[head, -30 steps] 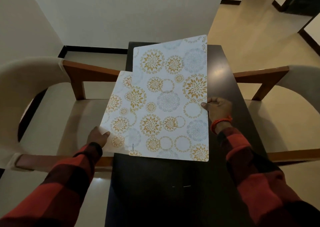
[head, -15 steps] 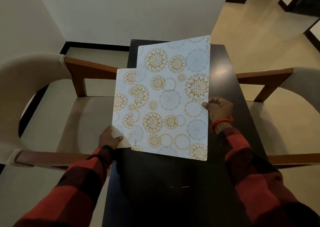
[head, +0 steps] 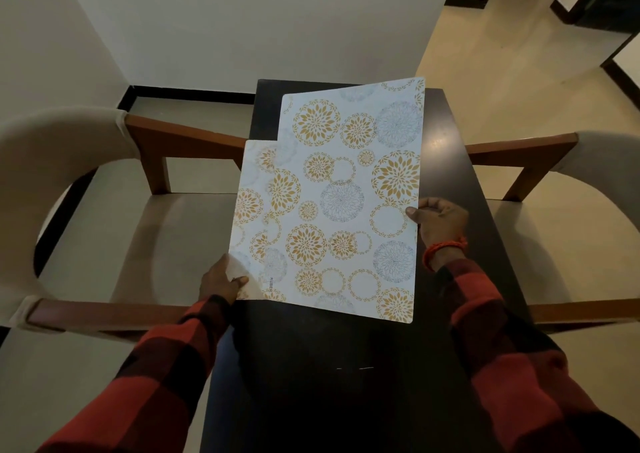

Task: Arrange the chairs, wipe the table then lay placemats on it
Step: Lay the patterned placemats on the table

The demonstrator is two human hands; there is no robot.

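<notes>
Two white placemats with gold and grey flower circles overlap above the narrow dark table [head: 446,161]. The upper placemat [head: 349,193] covers most of the lower placemat [head: 258,193], which sticks out on the left. My right hand [head: 438,224] pinches the upper placemat at its right edge, thumb on top. My left hand [head: 221,277] grips the near left corner of the lower placemat, thumb over the corner. Both sleeves are red and black checked.
A beige chair with wooden arms [head: 149,147] stands tucked against the table's left side, and a matching chair [head: 540,154] against its right side. A white wall [head: 242,19] rises behind the table. Beige floor [head: 519,54] opens to the right.
My left hand has slid the lower placemat to the right, further under the upper one. The right hand has kept its place on the upper placemat.
</notes>
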